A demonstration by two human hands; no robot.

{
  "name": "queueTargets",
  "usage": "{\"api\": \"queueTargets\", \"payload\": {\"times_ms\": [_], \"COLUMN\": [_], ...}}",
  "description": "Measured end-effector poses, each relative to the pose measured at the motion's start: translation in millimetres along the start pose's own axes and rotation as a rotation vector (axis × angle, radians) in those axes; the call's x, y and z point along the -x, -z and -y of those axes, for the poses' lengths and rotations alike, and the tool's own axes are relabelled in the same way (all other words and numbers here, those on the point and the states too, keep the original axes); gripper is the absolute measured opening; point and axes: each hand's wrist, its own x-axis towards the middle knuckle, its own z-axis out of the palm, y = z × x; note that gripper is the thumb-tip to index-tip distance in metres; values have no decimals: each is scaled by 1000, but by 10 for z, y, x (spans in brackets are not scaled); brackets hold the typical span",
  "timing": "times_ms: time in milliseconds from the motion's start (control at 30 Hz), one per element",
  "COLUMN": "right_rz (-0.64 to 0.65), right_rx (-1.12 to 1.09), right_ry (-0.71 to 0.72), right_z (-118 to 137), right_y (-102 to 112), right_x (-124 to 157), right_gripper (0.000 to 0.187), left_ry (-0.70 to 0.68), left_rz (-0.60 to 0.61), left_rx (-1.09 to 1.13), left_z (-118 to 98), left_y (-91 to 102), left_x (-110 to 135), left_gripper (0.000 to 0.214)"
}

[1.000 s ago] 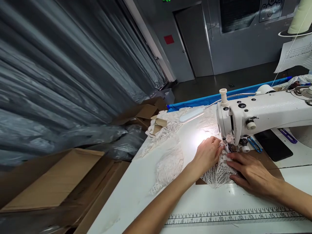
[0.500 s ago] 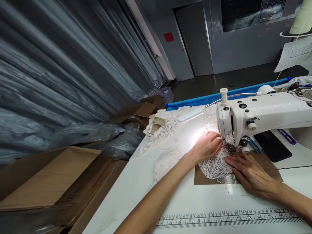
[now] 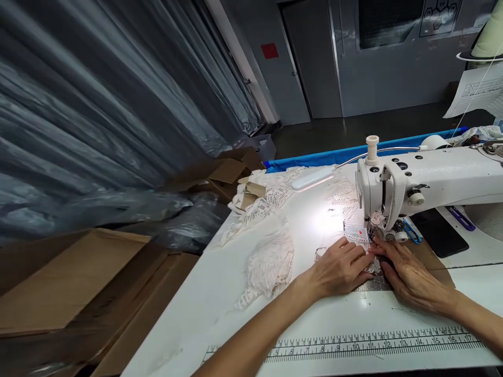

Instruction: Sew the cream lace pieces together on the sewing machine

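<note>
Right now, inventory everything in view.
sewing machine: 1, white, right
lamp: 1, white, beside machine
lace: several, cream, table
phone: 1, black, under machine
snips: 2, blue, purple, flanking phone
ruler: 1, black, front
thread cone: 1, green, top right
paper: 1, white, below cone
table: 1, white, foreground
cloth: 1, blue, far edge
boxes: several, brown, left
curtain: 1, grey, left
door: 1, grey, back
sign: 1, red, wall
left hand: 1, bare, on lace
right hand: 1, bare, beside left

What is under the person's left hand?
Pale lace shows just beyond the left hand, and part of a metal plate shows beside its thumb. The hand covers whatever lies beneath its palm, so the lace's extent there cannot be seen.
</note>
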Motion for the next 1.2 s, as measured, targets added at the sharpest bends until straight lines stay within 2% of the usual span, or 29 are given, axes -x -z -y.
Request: {"api": "queueTargets", "payload": {"times_ms": [133, 233, 300, 433, 533, 633, 700, 767, 933, 1033, 1200], "right_rz": [-3, -22, -17, 40, 79, 68, 42, 25, 21, 28, 34], "right_rx": [-127, -258, -260, -54, 179, 308, 306, 262, 8, -91, -44], "right_ry": [-39, -108, -117, 27, 172, 225, 211, 190, 92, 83, 127], "right_z": [-17, -64, -100, -139, -132, -108, -99, -102, -148, -181, -233], "right_y": [50, 145, 214, 274, 215, 120, 74, 63, 203, 283, 240], "right_x": [-2, -47, -96, -191, -228, -234, -224, -209, -167, -154, -142], "right_gripper": [41, 39, 36, 35, 36, 38, 39, 38, 37, 38, 38], "left_ry": [-33, -41, -15, 83, 197, 252, 221, 163, 43, 32, 48], "left_rz": [-140, -197, -214, -180, -101, -7, -5, -61, -172, -203, -235], "left_rx": [-66, 3, 56, 137, 188, 181, 144, 107, 82, 110, 130], "left_z": [-13, -2, -4, -37, -47, -27, -19, -33, -111, -120, -90], "left_y": [-4, -17, -26, -19, 10, 36, 44, 44, 16, -12, -36], "left_x": [29, 43, 38, 29, 53, 89, 92, 71, 3, 7, 27], "left_gripper": [18, 12, 11, 15, 18, 21, 19, 14, 7, 9, 8]}}
